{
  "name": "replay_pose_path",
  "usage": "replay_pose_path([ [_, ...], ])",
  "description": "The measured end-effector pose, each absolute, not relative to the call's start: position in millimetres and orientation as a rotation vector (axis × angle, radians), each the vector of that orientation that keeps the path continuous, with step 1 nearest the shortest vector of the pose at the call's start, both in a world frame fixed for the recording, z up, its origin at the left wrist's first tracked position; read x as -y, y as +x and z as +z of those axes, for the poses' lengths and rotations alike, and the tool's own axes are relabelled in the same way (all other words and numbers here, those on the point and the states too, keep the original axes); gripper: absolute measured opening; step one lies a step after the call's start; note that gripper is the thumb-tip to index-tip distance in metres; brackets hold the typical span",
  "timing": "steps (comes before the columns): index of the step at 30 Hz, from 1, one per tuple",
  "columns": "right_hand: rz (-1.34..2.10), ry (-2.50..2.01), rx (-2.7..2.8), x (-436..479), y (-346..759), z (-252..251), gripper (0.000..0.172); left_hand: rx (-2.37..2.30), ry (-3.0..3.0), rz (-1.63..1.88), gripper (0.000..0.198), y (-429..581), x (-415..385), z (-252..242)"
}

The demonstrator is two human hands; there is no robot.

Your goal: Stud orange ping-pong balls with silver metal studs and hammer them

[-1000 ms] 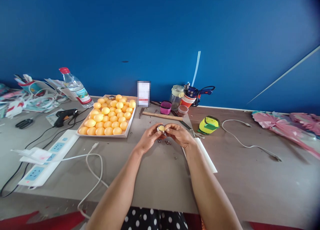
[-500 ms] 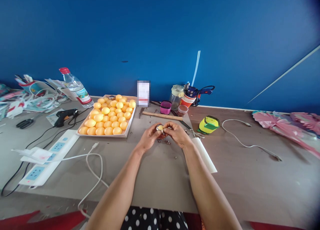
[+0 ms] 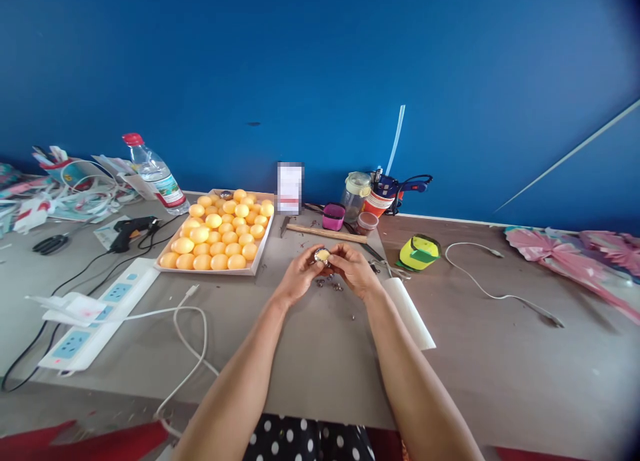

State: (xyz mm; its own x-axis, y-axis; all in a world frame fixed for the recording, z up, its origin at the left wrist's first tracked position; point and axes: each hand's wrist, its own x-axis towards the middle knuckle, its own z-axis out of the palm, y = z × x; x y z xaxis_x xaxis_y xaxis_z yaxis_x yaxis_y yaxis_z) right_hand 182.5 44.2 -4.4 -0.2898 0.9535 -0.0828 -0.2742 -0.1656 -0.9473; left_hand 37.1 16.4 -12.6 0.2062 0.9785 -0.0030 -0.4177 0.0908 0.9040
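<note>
Both hands meet over the middle of the desk around a small yellow ball [image 3: 323, 255] partly covered with shiny silver bits. My left hand [image 3: 300, 274] grips it from the left, thumb in front. On its other side, the thumb and fingertips of my right hand [image 3: 353, 269] pinch at the ball; whether they also hold a small piece is too small to tell. Several small dark shiny bits [image 3: 337, 287] lie on the desk just below. Left of my hands, a shallow box [image 3: 256, 261] holds many orange balls [image 3: 218, 261], with one dark shiny ball [image 3: 226, 195] at its back.
Beyond my hands lies a wooden-handled hammer [image 3: 325, 233], near a pink container [image 3: 333, 216] and a clear jar [image 3: 356, 197]. A yellow-green container [image 3: 419, 253] and a white sheet [image 3: 410, 314] are at right. Leftward are a power strip [image 3: 100, 317], glue gun [image 3: 131, 233] and bottle [image 3: 159, 177].
The view has shifted slightly. My hands stay around the ball, which appears turned a little, with its yellow patch still facing up.
</note>
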Motion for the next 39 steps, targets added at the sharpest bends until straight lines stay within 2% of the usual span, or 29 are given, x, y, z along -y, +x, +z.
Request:
replay_pose_path([
  [4, 1.469, -1.069, 1.198, -45, 180, -8, 0.029, -0.819, 0.958, 1.199, 0.047, 37, -17, -15],
  [10, 1.537, -0.917, 1.076, -50, 188, -4, 0.029, -0.747, 0.887, 1.256, 0.048, 36, -17, -13],
  [15, 0.961, -1.208, 1.112, -63, 207, -12, 0.02, -0.665, 0.729, 1.385, 0.043, 32, -20, -7],
  [19, 0.446, -1.429, 1.44, -66, 210, -22, 0.017, -0.74, 0.665, 1.482, 0.038, 31, -23, -8],
  [25, -0.025, -1.586, 1.898, -66, 194, -36, 0.047, -0.723, 0.764, 1.441, 0.036, 34, -19, -9],
  [29, -0.06, -1.782, 1.999, -69, 189, -46, 0.06, -0.743, 0.791, 1.424, 0.034, 36, -17, -9],
  [32, -0.002, -1.89, 2.017, -69, 189, -47, 0.062, -0.755, 0.797, 1.396, 0.034, 37, -18, -11],
  [39, -0.118, -1.85, 1.924, -66, 189, -39, 0.045, -0.735, 0.745, 1.417, 0.035, 36, -20, -12],
])
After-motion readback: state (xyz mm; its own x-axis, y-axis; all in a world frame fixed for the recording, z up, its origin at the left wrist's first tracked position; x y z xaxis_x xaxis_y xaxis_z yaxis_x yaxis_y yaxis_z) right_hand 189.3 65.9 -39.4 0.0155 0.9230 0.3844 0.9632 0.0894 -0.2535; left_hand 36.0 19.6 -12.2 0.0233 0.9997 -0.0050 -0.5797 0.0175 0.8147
